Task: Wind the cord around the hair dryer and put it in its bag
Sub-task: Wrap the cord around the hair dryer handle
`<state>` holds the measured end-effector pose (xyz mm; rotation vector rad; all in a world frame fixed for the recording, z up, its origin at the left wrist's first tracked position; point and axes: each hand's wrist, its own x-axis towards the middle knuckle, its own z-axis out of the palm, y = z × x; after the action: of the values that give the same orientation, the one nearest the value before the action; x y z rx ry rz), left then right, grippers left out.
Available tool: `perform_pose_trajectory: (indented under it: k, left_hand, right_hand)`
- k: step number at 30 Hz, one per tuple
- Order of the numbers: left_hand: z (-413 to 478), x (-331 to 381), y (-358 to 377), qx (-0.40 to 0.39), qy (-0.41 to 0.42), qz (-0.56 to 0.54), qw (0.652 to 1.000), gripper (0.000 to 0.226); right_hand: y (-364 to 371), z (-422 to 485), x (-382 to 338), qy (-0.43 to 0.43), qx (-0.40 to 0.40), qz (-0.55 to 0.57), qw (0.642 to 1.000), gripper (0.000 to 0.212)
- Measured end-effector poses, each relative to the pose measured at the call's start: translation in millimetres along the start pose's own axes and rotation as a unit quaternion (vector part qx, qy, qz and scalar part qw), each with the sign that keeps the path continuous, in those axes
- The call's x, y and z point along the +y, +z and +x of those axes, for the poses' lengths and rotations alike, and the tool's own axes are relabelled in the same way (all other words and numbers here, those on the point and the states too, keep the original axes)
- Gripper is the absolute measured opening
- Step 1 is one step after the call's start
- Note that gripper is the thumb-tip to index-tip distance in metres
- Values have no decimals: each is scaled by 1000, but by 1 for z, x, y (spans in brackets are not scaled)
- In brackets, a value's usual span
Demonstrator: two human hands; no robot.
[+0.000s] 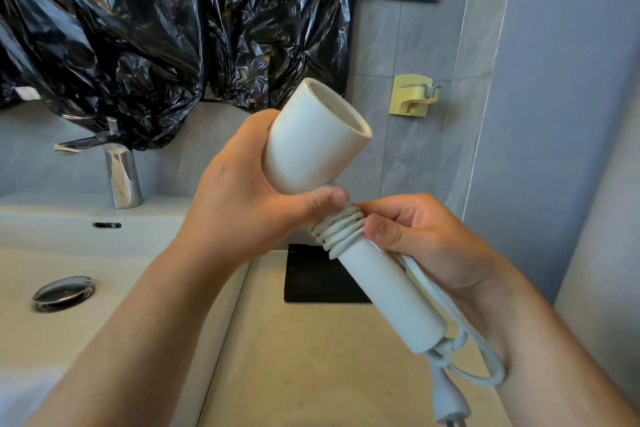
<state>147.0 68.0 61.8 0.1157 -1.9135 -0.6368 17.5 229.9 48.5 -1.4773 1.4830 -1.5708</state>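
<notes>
Above the counter point(311, 357), left hand point(239, 191) grips the hair dryer point(311, 139) while right hand point(426, 239) pinches its cord point(341, 229).

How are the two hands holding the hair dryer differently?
The left hand grips the hair dryer by its wide end; the right hand pinches the cord wound on its thin end. The left hand is higher, the right hand lower. Both are bare and hold one dryer.

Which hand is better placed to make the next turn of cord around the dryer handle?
The right hand. It holds the cord beside the coils on the handle, and the loose rest hangs below it. The left hand grips the hair dryer at its barrel, steadying it.
</notes>
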Motion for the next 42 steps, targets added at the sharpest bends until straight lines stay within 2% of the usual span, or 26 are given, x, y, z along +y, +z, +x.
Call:
perform_pose_trajectory:
  k: [4, 7, 11, 14, 17, 19, 20, 23, 25, 28, 32, 34, 38, 40, 42]
  left_hand:
    - [3, -10, 1, 16, -75, -90, 993, 57]
    - [4, -10, 4, 23, -98, -148, 984, 54]
    - [5, -10, 2, 40, -98, -154, 982, 54]
    - [4, -10, 0, -11, -91, -176, 980, 50]
    - [4, -15, 1, -55, -110, -226, 966, 45]
    - [5, -16, 2, -52, -131, -257, 956, 45]
    - [6, -16, 3, -43, -141, -266, 953, 49]
    - [8, -17, 4, 19, -172, -281, 944, 57]
    - [9, -17, 5, 75, -197, -263, 941, 56]
    - [10, -16, 7, 165, -210, -202, 942, 51]
    - [3, -12, 11, 246, -169, -88, 950, 55]
    - [-1, -8, 13, 263, -140, -42, 954, 52]
    - [-4, -4, 14, 289, -81, 5, 954, 46]
    - [-6, -5, 16, 296, -64, 19, 953, 47]
    - [-8, -5, 19, 292, -57, 25, 954, 50]
  right_hand:
    - [-2, -1, 0, 16, -3, -2, 1000, 62]
    - [-6, 5, 3, 14, -9, 6, 1000, 51]
    - [-10, 1, 3, 33, -66, 62, 995, 38]
    - [-9, -2, 5, 48, -93, 112, 988, 35]
    - [-4, -2, 3, 28, -85, 77, 993, 40]
    - [-4, 1, 3, 10, -43, 25, 999, 23]
    - [-5, 3, 4, 1, -18, 1, 1000, 11]
    - [0, 7, 16, 8, 43, 1, 999, 35]
    - [12, 9, 17, 4, 69, -34, 997, 34]
    - [31, 10, 13, 5, 106, -17, 994, 32]
    - [46, 13, 14, -33, 105, -116, 987, 13]
    - [48, 13, 15, -19, 116, -78, 990, 11]
    - [53, 16, 13, 36, 130, 133, 982, 18]
    - [55, 18, 11, 50, 129, 235, 962, 42]
    - [55, 21, 10, 62, 146, 289, 944, 69]
